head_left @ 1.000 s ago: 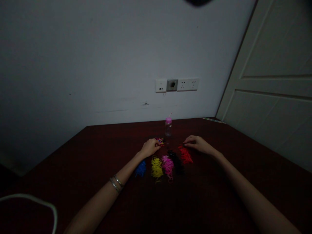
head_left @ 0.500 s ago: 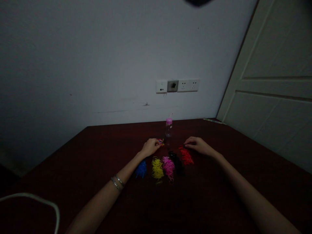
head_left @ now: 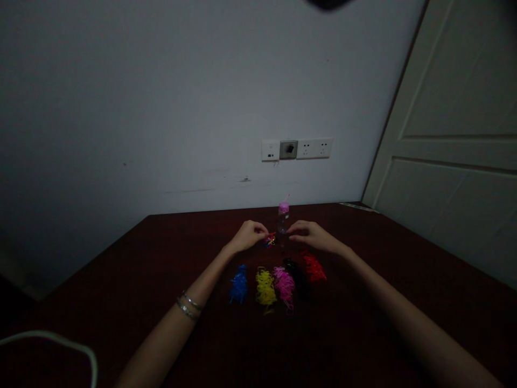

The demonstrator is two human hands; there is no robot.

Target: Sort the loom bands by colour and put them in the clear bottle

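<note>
At the far middle of the table, my left hand (head_left: 251,235) has its thumb and forefinger pinched together, with a thin red rubber band (head_left: 272,234) at the fingertips. Just beneath lies a small heap of mixed-colour rubber bands (head_left: 270,242). My right hand (head_left: 307,236) is held across from it, fingertips slightly apart beside the foot of a clear bottle with a pink lid (head_left: 284,208); I see nothing between them. Nearer to me are piles of rubber bands: blue (head_left: 239,284), yellow (head_left: 265,287), pink (head_left: 284,284), black (head_left: 297,276) and red (head_left: 314,267).
The dark red table (head_left: 194,231) meets a pale wall with a row of sockets (head_left: 297,150). A white panelled door (head_left: 448,161) stands on the right. A white cable (head_left: 52,337) curves over the near left corner. The light is dim.
My right hand has moved left from the red pile towards the bottle and my left hand. A red band now shows at my left fingertips. The view has tilted slightly upward.
</note>
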